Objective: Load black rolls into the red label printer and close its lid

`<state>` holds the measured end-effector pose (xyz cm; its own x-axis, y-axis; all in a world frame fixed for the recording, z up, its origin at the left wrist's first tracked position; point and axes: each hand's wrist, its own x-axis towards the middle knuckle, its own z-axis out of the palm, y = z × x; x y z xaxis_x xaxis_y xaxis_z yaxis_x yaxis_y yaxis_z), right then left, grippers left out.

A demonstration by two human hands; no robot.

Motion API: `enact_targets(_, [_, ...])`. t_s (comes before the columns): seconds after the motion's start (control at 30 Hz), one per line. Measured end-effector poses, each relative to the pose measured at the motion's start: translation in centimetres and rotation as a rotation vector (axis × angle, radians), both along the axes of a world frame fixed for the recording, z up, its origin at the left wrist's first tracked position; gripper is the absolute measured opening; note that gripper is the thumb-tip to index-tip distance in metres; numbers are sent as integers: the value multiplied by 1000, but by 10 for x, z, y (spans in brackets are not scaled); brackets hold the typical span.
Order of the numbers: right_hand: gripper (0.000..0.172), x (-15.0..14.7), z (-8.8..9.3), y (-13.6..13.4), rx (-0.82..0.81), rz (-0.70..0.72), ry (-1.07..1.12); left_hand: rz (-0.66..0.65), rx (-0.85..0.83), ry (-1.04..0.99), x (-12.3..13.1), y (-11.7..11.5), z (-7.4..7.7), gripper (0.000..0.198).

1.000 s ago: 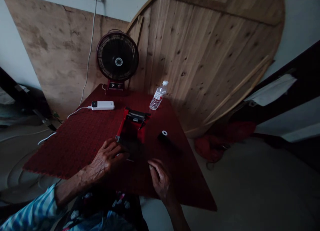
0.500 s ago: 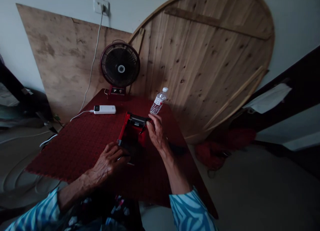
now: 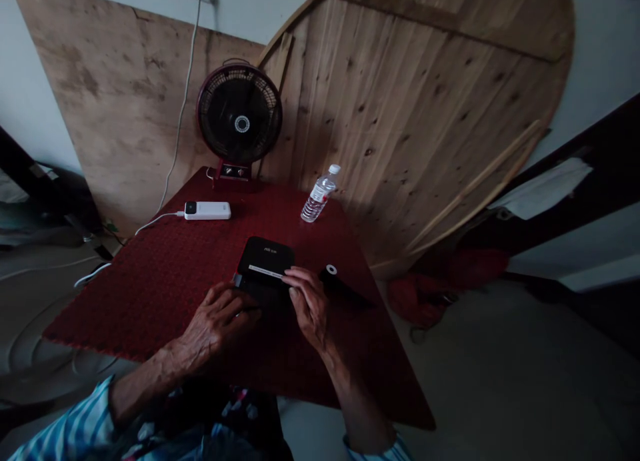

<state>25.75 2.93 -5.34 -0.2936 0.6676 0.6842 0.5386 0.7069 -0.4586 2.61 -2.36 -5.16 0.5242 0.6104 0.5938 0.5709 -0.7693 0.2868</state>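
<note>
A small black portable printer (image 3: 267,253) lies on the red table, its lid down and a narrow white paper strip (image 3: 265,272) showing across its slot. My left hand (image 3: 217,321) holds the near left side of the printer, fingers curled against it. At the right end of the strip, the fingertips of my right hand (image 3: 309,306) press together on the lid's edge. Whether they pinch the paper itself is unclear. Just right of that hand lies a dark object with a round white end (image 3: 331,270), mostly lost in shadow.
A water bottle (image 3: 319,196) stands beyond the printer. At the back left are a white power bank (image 3: 207,210) with a cable and a dark red fan (image 3: 241,122). A round wooden tabletop (image 3: 400,134) leans on the wall. The red table (image 3: 165,268) has a right edge beside my arm.
The printer's lid, raised with its red inside showing, has come down. My right hand has moved down and nearer with it. My left hand has stayed at the near left side.
</note>
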Motion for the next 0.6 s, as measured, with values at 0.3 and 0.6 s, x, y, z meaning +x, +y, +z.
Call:
enact_targets(0.3, [32, 0, -6, -4, 6, 20, 17, 147, -43, 73, -16, 23, 21, 67])
enact_targets(0.6, [30, -3, -14, -6, 2, 20, 44, 163, -23, 123, -19, 31, 11, 68])
